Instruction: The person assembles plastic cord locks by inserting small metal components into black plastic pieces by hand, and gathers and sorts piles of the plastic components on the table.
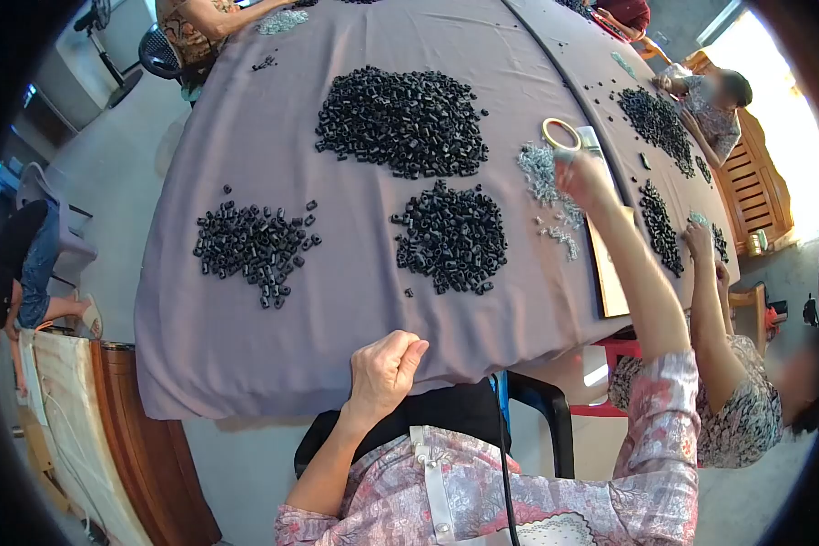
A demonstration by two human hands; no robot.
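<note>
My left hand [385, 371] is closed in a fist at the table's near edge, the thumb lying over the curled fingers; what is inside, if anything, is hidden. My right hand [584, 177] reaches out over the right side of a pile of small clear plastic pieces [539, 171]. Its fingers look drawn together, and I cannot make out anything between them. Just beyond that hand lies a yellowish roll of tape [561, 135]. Small black plastic parts sit in a large far pile [400, 123], a nearer middle pile [450, 238] and a looser left pile [250, 244].
A grey-purple cloth [273, 355] covers the table. A flat wooden-coloured board [612, 273] lies right of the clear pieces, under my right forearm. Beyond a dark seam, co-workers sit beside more black piles [657, 127]. One person [737, 400] sits close on my right.
</note>
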